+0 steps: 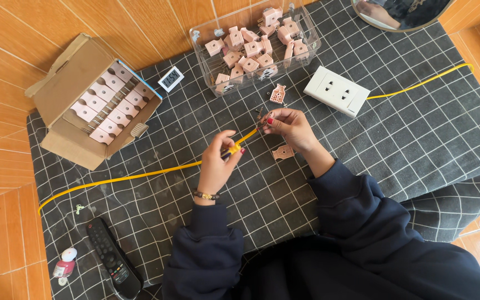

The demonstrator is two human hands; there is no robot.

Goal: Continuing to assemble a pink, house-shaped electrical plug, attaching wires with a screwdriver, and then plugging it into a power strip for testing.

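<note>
Two bare hands meet over a dark checked cloth (pixel 362 166) spread on an orange tiled floor (pixel 6 111), seen from the head camera looking straight down.

The left hand (pixel 218 164) has its grip closed on a yellow cable (pixel 140 175), pinching it between thumb and fingers close to the cable's end. From there the cable runs away to the left across the cloth. The right hand (pixel 290 125) has its fingertips pinched together around the stripped end of that cable (pixel 261 116), where small dark wires show; what exactly lies between the fingers is too small to tell. Both wrists come out of dark blue sleeves (pixel 351 211).

Just beside the right hand lie two loose pink plug pieces, one above it (pixel 277 94) and one below it (pixel 283 152). Beyond them stands a clear plastic bin (pixel 201 53) heaped with more pink plugs (pixel 251 50). A white double socket block (pixel 337 91) rests right of the bin, with a second yellow cable (pixel 423 84) leading off from it. An open cardboard box (pixel 62 100) at the left holds pink plugs in rows, and a small digital clock (pixel 170 79) sits near it. A black remote control (pixel 112 258) and a little bottle (pixel 65 263) lie at the lower left.
</note>
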